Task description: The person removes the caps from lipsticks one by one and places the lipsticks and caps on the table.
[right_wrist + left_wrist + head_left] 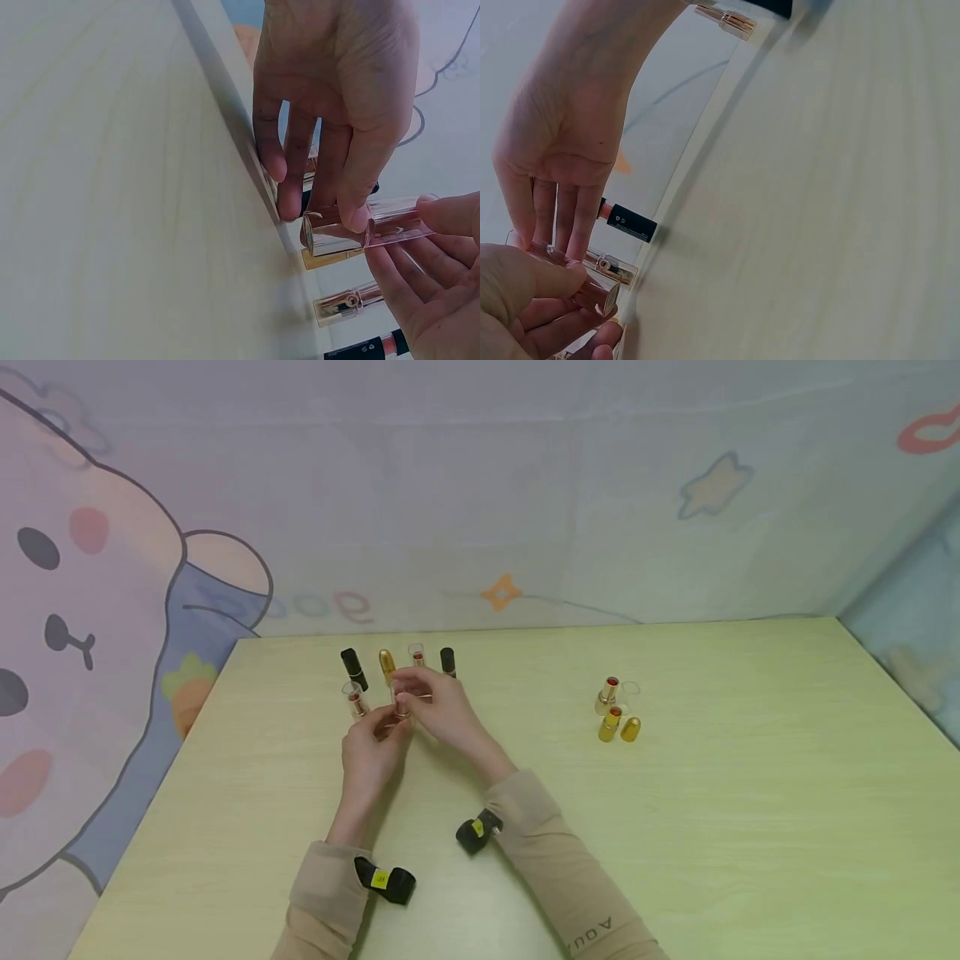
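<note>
A rose-gold lipstick (337,244) with a clear cap (401,217) is held between both hands above the table. The left hand (372,750) pinches the tube's shiny lower part between thumb and fingers. At the capped end, the right hand (444,710) grips the clear cap with its thumb and fingertips. In the head view the lipstick is partly covered by the fingers. Close around the hands stand a clear-capped lipstick (356,702), a black lipstick (354,669), a gold one (386,663), another clear-capped one (417,657) and a second black one (448,662).
Over on the right stand two uncapped red lipsticks, one rose-gold (606,698) and one gold (610,727). Beside them are a gold cap (631,729) and a clear cap (631,691). The pale table (735,793) meets a printed cloth backdrop (465,502).
</note>
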Available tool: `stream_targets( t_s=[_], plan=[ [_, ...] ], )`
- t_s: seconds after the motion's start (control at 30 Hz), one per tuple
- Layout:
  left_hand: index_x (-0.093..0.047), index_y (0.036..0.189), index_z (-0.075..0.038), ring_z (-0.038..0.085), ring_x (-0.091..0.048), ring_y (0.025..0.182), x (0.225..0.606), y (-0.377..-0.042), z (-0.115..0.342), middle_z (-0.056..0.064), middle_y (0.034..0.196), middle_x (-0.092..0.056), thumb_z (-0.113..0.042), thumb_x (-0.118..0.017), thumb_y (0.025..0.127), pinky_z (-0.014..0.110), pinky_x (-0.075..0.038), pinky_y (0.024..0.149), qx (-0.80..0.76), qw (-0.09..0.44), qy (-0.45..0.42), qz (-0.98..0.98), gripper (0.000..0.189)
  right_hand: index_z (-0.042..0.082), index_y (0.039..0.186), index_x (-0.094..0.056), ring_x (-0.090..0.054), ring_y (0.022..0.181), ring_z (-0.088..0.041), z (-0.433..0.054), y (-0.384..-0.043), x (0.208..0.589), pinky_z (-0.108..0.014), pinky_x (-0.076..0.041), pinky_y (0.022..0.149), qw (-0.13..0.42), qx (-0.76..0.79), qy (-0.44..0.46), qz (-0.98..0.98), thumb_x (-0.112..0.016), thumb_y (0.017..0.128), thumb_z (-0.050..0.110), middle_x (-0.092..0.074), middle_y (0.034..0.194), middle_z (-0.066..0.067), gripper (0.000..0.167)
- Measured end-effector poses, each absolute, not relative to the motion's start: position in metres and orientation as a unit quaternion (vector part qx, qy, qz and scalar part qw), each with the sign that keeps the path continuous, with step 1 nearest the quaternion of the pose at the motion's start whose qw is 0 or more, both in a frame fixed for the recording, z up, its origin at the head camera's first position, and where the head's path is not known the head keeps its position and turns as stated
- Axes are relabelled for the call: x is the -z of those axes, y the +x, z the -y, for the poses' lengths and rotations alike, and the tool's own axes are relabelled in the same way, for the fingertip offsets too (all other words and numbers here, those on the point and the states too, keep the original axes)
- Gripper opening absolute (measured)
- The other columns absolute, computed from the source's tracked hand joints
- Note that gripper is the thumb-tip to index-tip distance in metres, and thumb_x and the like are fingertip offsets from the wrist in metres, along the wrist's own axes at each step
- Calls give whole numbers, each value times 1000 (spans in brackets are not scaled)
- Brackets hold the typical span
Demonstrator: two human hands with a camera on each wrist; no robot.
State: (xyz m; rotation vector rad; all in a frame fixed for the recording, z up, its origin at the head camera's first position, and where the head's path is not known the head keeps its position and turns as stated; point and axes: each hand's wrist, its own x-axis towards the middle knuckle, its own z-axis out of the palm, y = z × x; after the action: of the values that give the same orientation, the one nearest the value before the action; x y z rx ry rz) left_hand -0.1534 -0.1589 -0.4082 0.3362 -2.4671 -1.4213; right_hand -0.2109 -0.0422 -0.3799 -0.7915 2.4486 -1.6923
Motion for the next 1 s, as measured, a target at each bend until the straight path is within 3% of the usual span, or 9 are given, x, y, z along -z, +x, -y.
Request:
stream_targets(
  t_s=[0.63, 1.0],
  plan=[
    [-71, 106, 0, 31, -70, 92, 402, -152, 157, 18, 101, -73, -9, -70, 85, 40, -52, 84, 486, 127, 99, 859, 24, 3, 123, -61, -68, 102, -28, 33, -208, 372, -32, -54, 91, 27, 558, -246, -792, -61, 92, 4, -70, 112, -15, 31],
    [-70, 108, -1, 30, -69, 95, 399, -149, 148, 18, 103, -73, -13, -71, 85, 42, -50, 89, 504, 94, 108, 852, 26, 2, 124, -60, -68, 102, -28, 21, -203, 369, -31, -54, 91, 25, 557, -243, -794, -61, 92, 4, -69, 113, -16, 32]
  ],
)
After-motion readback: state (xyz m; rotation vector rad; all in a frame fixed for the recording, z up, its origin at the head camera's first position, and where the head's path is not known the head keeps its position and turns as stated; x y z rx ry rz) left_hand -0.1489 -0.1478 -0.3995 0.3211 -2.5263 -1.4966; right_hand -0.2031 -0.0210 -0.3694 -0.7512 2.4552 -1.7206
